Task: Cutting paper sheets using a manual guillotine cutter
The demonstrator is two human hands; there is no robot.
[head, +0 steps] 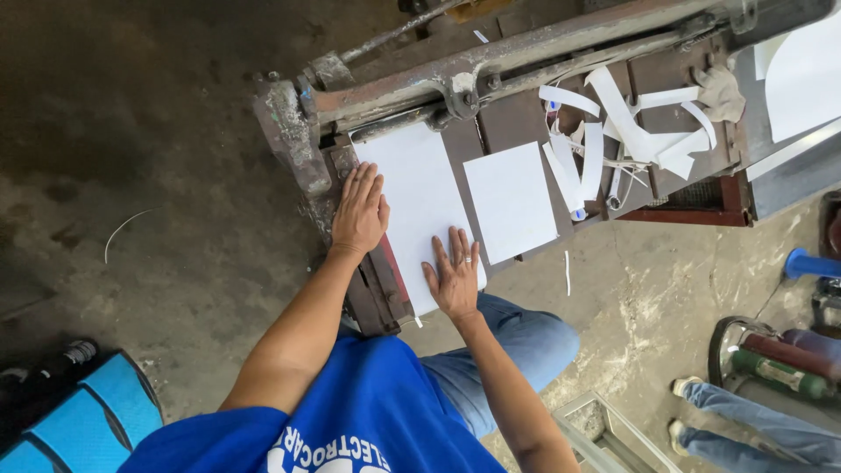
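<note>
Right hand (455,278): open, flat, pressed on near edge of white sheet (419,197).
Left hand (359,210): open, flat, at sheet's left edge, partly on rusty cutter frame (293,144).
Sheet: lay on cutter bed, far end under clamp bar (491,66). Judged light, thin, flexible, slippery; best held by flat palms at edges.
Beyond: smaller white sheet (511,200), paper offcuts (631,131).

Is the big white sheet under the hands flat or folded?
Flat. The large white sheet lies spread on the machine bed, no crease visible; the left hand and right hand press on it, palms down.
</note>
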